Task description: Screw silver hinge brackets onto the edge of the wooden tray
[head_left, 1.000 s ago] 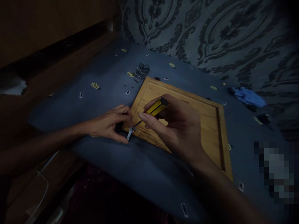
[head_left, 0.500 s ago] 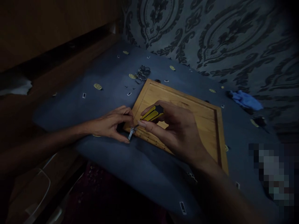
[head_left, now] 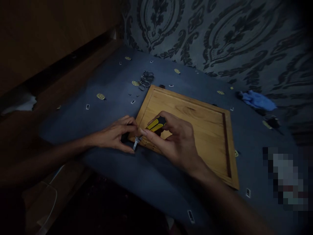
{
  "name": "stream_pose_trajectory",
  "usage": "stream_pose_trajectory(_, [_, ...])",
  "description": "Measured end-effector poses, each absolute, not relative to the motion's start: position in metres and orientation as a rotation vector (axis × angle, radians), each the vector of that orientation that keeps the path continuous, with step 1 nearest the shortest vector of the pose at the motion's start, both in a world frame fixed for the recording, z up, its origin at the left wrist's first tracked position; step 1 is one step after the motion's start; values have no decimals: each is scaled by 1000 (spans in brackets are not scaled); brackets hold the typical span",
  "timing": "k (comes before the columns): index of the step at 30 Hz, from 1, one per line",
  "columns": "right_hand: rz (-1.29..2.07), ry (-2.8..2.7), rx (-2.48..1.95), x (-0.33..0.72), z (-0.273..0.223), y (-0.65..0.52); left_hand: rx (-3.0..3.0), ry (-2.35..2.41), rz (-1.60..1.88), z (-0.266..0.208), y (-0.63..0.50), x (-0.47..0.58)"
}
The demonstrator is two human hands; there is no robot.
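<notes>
My right hand (head_left: pixel 179 140) is closed around a screwdriver (head_left: pixel 156 124) with a yellow and black handle. Its tip points down at a small metal hinge (head_left: pixel 137 140) on the near left corner of a framed wooden panel (head_left: pixel 190 120). My left hand (head_left: pixel 119 133) curves about that hinge, thumb at the end of the projecting arm and fingers by the panel's left edge. The contact between the screwdriver tip and the hinge is too dark to make out clearly.
A cluster of metal hinges (head_left: pixel 146 78) lies beyond the panel, with small screws (head_left: pixel 134 95) nearby. At the right are a blue cloth (head_left: pixel 259 99) and a dark object (head_left: pixel 272 122). Dark blue patterned cloth (head_left: pixel 102 114) covers the surface. A patterned wall (head_left: pixel 220 42) stands behind.
The view has shifted slightly. The screwdriver and my right hand have turned a little at the hinge, while my left hand stays beside it.
</notes>
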State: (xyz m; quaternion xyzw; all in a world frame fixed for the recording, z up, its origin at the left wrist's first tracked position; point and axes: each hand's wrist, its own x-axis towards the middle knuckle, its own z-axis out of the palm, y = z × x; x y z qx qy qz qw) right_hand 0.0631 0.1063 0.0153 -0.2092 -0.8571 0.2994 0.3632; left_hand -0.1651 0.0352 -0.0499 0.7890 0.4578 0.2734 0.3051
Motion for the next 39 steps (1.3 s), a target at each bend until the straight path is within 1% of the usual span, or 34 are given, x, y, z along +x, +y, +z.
stream_pose_trajectory(6, [755,-2040,-553,56,10,101,2109,1209,731,-49,36,-165])
stream_pose_trajectory(11, [819,-1906,-680,60,18,103,2084,1196,720,-47,37,-166])
stream_pose_trajectory(16, [831,-1967,-650,61,21,107,2072,1197,700,-47,37,-166])
stream_pose_trajectory(27, [836,-2023,-578,57,6,104,2108,1200,691,-45,38,-166])
stream_pose_trajectory(39, [813,-2013,-593,57,9,105,2125,1183,690,-47,38,-166])
